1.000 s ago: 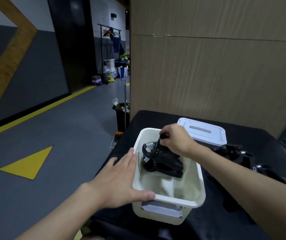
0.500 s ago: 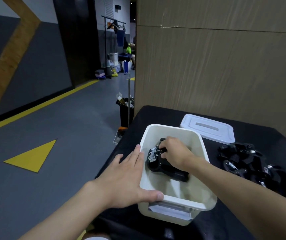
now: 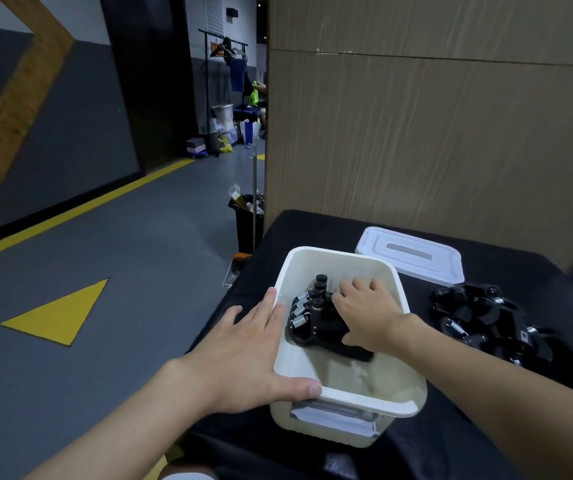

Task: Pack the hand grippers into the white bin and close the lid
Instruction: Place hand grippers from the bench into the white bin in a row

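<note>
Left hand (image 3: pixel 243 355) lies flat against the white bin (image 3: pixel 364 400) at the tabletop's left edge. Right hand (image 3: pixel 368 317) rests loosely, fingers uncurled, on hand grippers (image 3: pixel 316 327) inside. Stiff, sprung, likely hefty: take them by the handles.

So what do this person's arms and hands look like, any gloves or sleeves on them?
No gloves: the left hand and the right hand are both bare, with no ring showing on the fingers in view. The left forearm and the right forearm are bare too, with no sleeve, watch or wristband anywhere up to the picture's edge.
</note>
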A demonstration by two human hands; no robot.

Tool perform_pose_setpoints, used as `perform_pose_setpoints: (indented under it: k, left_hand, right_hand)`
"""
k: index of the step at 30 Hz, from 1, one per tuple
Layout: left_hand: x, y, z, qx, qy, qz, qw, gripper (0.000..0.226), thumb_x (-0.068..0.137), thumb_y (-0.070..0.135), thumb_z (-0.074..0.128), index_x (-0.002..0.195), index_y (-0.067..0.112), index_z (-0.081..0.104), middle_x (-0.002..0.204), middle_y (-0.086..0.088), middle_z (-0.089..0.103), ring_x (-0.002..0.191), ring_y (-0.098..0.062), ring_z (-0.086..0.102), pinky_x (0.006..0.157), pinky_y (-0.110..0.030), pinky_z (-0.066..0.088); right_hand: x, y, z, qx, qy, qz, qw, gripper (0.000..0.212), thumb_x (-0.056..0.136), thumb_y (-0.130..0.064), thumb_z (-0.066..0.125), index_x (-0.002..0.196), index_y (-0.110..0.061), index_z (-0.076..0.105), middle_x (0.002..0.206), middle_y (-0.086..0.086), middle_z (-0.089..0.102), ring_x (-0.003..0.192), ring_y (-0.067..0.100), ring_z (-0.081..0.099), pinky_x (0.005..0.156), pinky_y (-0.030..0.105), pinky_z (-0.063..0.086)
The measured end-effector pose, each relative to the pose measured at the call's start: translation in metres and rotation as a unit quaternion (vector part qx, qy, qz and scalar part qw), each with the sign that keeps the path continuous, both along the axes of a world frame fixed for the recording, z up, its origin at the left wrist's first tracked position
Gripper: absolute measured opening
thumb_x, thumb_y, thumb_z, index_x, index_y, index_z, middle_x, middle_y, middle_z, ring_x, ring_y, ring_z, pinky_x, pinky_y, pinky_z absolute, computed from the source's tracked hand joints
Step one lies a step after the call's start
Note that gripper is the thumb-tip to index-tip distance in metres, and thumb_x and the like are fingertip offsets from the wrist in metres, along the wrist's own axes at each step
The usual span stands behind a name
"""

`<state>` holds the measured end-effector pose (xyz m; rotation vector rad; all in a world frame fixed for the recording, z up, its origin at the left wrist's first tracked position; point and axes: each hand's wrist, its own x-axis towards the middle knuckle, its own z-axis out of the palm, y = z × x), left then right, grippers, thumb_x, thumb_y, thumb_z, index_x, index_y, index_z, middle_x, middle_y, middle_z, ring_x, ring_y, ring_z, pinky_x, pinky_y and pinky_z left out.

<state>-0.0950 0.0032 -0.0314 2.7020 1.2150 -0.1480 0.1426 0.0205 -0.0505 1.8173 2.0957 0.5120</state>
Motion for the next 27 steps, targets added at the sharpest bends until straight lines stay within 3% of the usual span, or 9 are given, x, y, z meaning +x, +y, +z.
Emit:
perform_pose_setpoints:
  k: [9,17,27]
  left_hand:
    - [-0.001,-0.001,0.002,-0.001,0.013,-0.001,1.0,0.126,0.071,0.095,0.028,0.157,0.015,-0.017,0.163,-0.004,-0.028,0.151,-0.006,-0.019,0.124,-0.043,0.0]
    - [-0.001,-0.001,0.001,0.006,0.005,-0.004,1.0,0.125,0.07,0.096,0.027,0.158,0.016,-0.012,0.164,-0.005,-0.026,0.151,-0.007,-0.018,0.124,-0.043,0.002]
    - [-0.001,0.0,0.002,0.002,0.007,-0.006,1.0,0.124,0.071,0.095,0.028,0.157,0.016,-0.016,0.163,-0.005,-0.028,0.152,-0.007,-0.018,0.124,-0.044,0.0]
  right_hand:
    - [-0.005,0.0,-0.006,0.013,-0.056,-0.004,0.998,0.041,0.087,-0.027,0.059,0.123,-0.014,0.046,0.13,0.01,0.044,0.114,0.028,0.043,0.085,0.038,0.034]
    - [-0.011,0.003,-0.003,-0.003,-0.074,-0.043,0.996,0.04,0.086,-0.022,0.056,0.125,-0.015,0.047,0.131,0.01,0.044,0.115,0.028,0.043,0.088,0.039,0.033]
    - [-0.013,0.006,-0.005,0.006,-0.076,-0.044,0.996,0.04,0.087,-0.033,0.06,0.121,-0.016,0.05,0.124,0.009,0.05,0.111,0.026,0.046,0.09,0.041,0.031]
